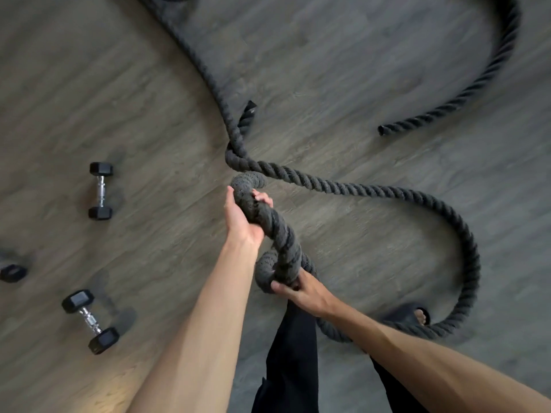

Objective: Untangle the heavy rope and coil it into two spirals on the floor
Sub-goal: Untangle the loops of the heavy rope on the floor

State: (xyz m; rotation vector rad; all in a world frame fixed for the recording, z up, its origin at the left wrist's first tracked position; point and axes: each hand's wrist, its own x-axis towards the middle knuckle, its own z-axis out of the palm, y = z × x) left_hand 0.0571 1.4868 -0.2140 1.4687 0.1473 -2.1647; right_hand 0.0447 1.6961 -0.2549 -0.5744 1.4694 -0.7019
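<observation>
A thick dark twisted rope (351, 187) snakes over the wooden floor. One stretch is lifted off the floor between my hands. My left hand (243, 217) grips the raised bend of rope at the centre, fingers curled round it. Lower down, my right hand (301, 290) holds a folded loop of the same rope. From there the rope runs right in a wide curve past my foot and back to a crossing near the centre. One capped end (384, 130) lies at the right; another end (249, 107) pokes up behind the crossing.
Two black hex dumbbells (101, 190) (90, 321) lie on the floor at the left, with part of a third (12, 272) at the left edge. My sandalled foot (413, 317) stands beside the rope's right curve. My dark trouser leg (293, 353) is below my hands.
</observation>
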